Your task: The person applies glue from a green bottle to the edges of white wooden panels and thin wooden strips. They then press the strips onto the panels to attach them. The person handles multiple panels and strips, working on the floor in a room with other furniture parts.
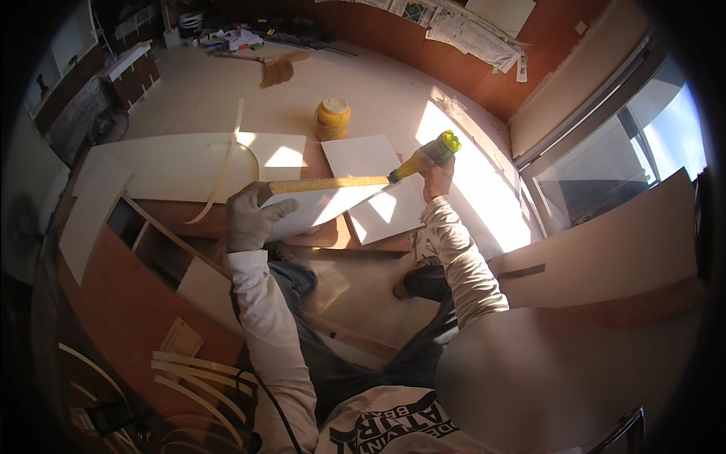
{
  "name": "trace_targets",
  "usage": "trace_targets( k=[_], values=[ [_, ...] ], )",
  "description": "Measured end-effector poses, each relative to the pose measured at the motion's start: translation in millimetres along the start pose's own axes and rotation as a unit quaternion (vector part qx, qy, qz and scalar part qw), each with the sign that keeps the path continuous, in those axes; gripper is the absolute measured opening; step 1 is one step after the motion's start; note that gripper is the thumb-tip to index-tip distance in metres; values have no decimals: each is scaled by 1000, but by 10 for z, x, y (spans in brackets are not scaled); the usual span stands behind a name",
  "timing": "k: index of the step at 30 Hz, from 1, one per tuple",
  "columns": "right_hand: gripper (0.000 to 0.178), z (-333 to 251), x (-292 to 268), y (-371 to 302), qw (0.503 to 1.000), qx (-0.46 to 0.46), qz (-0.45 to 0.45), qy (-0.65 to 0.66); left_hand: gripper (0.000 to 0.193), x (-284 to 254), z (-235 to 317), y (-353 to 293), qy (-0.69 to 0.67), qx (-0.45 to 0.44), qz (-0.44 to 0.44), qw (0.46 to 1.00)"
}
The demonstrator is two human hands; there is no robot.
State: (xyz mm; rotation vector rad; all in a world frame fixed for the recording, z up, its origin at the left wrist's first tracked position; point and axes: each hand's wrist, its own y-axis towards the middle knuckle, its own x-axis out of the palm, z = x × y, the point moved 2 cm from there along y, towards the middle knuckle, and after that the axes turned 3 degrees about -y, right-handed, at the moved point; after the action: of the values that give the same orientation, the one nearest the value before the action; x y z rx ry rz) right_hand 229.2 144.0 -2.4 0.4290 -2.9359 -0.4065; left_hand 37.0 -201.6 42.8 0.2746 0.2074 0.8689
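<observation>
My left hand (pixel 253 217), in a grey work glove, is closed on the left end of a narrow yellowish strip (pixel 329 184). The strip runs roughly level to the right in front of me. My bare right hand (pixel 436 178) grips a green plastic bottle (pixel 448 144), tilted with its narrow neck down and to the left. The neck tip meets the strip's right end, or nearly so; I cannot tell if they touch. Yellow stuff shows inside the bottle's lower part. Below the strip lie white panels (pixel 370 155) on brown boards.
A yellow tub (pixel 333 119) stands beyond the panels. A thin curved edging strip (pixel 219 185) lies at left, with several more (pixel 204 371) bundled at lower left. A broom (pixel 277 70) rests on the far floor. A large leaning panel (pixel 605 250) and a glass door (pixel 597 174) are at right.
</observation>
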Motion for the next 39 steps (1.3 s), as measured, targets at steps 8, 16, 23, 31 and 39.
trace_targets(
  k=[8,16,23,31,39],
  values=[
    [36,53,-103,-45,998,43,1,45,33,-9,-48,4,35,5,3,999],
    [44,-318,87,-270,991,96,-30,88,34,-34,-100,2,46,-18,-6,999],
    [45,-305,103,-255,991,106,-24,81,34,-4,-82,4,-3,16,4,1000],
    [49,352,-296,168,984,-56,120,-120,33,-1,-45,1,19,-26,-6,999],
    [43,236,-279,54,991,80,86,71,34,23,-2,5,21,-20,1,1000]
  ],
)
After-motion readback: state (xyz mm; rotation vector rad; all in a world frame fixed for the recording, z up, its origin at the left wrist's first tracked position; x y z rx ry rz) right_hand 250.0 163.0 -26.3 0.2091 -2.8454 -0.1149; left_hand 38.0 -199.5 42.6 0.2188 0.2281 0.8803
